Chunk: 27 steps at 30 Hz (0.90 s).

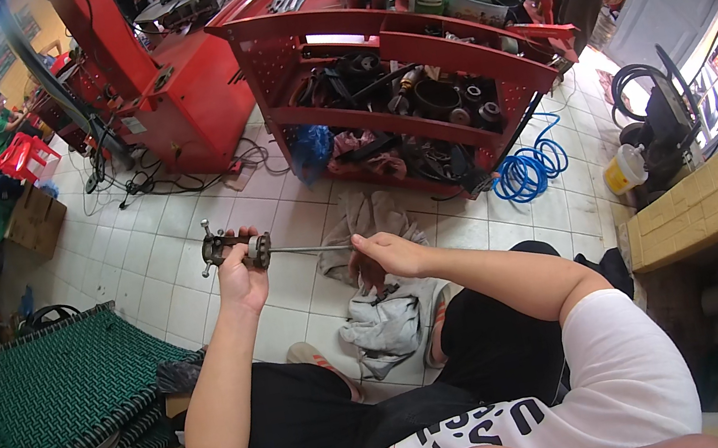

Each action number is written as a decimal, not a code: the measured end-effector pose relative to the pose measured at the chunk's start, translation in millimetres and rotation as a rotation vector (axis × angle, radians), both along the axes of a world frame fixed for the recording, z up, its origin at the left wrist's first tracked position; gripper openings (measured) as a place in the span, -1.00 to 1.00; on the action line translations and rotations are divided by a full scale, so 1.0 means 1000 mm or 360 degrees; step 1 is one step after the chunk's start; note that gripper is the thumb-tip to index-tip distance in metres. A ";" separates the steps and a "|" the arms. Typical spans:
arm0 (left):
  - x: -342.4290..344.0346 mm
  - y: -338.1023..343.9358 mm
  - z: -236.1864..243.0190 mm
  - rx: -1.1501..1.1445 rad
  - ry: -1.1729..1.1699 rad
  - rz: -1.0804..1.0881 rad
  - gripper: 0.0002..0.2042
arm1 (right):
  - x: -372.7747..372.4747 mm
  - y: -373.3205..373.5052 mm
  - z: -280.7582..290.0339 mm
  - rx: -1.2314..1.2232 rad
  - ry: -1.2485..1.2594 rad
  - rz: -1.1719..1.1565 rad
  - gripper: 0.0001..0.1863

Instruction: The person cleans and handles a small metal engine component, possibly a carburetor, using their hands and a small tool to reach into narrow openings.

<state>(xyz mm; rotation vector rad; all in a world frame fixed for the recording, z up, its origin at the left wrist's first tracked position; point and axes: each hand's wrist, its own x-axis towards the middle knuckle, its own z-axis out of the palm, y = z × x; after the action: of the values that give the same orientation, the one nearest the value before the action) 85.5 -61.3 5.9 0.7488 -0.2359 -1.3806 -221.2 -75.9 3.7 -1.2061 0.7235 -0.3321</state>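
Your left hand [243, 286] wraps a knobbed metal fitting [260, 252] before the bottom edge of the red tool trolley [435, 55]; your right hand [391, 255] pinches its rod [306, 250]. A slackened left grip could drop it.

Leftward, tiled floor [160, 274] leaves passage; ahead, a red cart [454, 51] (heavily laden) stands in the way.

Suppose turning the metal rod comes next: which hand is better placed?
Probably the right hand: it grips the metal rod near its right end, while the left hand is occupied holding the dark metal fitting at the other end.
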 end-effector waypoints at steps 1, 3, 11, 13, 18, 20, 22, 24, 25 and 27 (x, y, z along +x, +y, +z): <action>0.002 0.000 -0.001 -0.0010 0.0004 0.0008 -0.62 | 0.002 0.000 -0.002 -0.0001 0.0001 -0.0003 -0.39; 0.004 -0.001 -0.003 -0.0020 0.0008 0.0015 -0.63 | 0.008 0.002 -0.006 -0.0168 -0.0078 -0.0232 -0.50; 0.003 -0.003 -0.004 -0.0003 0.0059 -0.0012 -0.63 | -0.001 -0.005 -0.022 -0.0473 0.0057 -0.0045 -0.51; 0.002 -0.001 -0.002 0.0001 0.0050 -0.0016 -0.62 | 0.000 -0.004 -0.019 -0.0421 0.0082 0.0011 -0.48; 0.003 0.000 -0.001 -0.0023 0.0014 -0.0011 -0.61 | 0.003 0.002 -0.002 -0.0297 0.0038 -0.0052 -0.46; 0.002 0.000 0.000 0.0000 0.0023 0.0029 -0.62 | 0.006 0.006 -0.001 -0.0476 0.0067 -0.0165 -0.47; 0.002 0.000 0.000 -0.0002 0.0029 0.0026 -0.62 | 0.007 0.006 0.000 -0.0655 0.0094 -0.0275 -0.48; 0.002 0.000 0.001 -0.0004 0.0035 0.0023 -0.62 | 0.004 0.003 -0.002 -0.0643 0.0095 -0.0177 -0.55; 0.002 0.000 0.001 -0.0008 0.0042 0.0018 -0.61 | 0.003 0.001 -0.005 -0.0643 0.0095 -0.0178 -0.55; 0.001 0.000 0.001 -0.0011 0.0050 0.0011 -0.61 | 0.002 -0.003 -0.011 -0.0473 0.0028 -0.0057 -0.58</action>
<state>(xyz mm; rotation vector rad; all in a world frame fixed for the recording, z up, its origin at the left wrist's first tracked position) 86.6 -61.5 7.4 0.7213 -0.2131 -1.3831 -219.6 -78.6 -7.7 -1.4791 0.7285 -0.4714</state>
